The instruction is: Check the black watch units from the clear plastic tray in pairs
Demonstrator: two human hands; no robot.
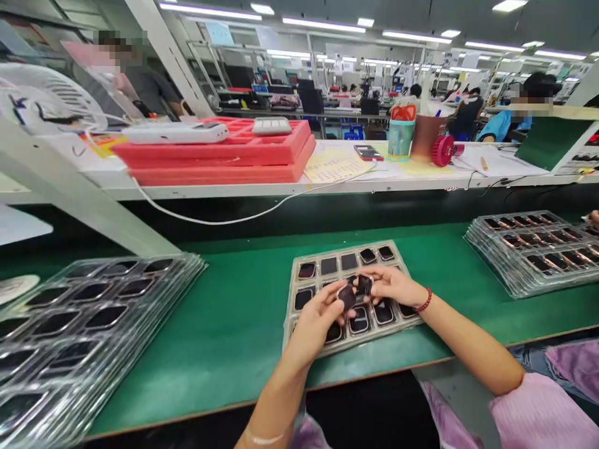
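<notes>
Above a clear plastic tray point(365, 337), my left hand point(321, 317) pinches a dark, rounded-square smartwatch screen point(346, 297) between thumb and fingers. Close beside it, my right hand point(393, 285) grips a second dark smartwatch screen point(364, 285) by its edge. The two pieces nearly meet; whether they touch cannot be made out. Similar dark square pieces sit in the tray's pockets, such as the watch screen point(359, 320) at the front. Two pockets in the back row show plain grey squares. My hands cover the tray's middle.
Stacked trays of dark screens point(96, 291) stand at left, with another stack point(528, 240) at right. The green bench point(210, 349) runs beneath. A shelf point(262, 193) behind carries red foam trays point(215, 168), a cup point(400, 140) and a small fan point(442, 151). Other people work beyond.
</notes>
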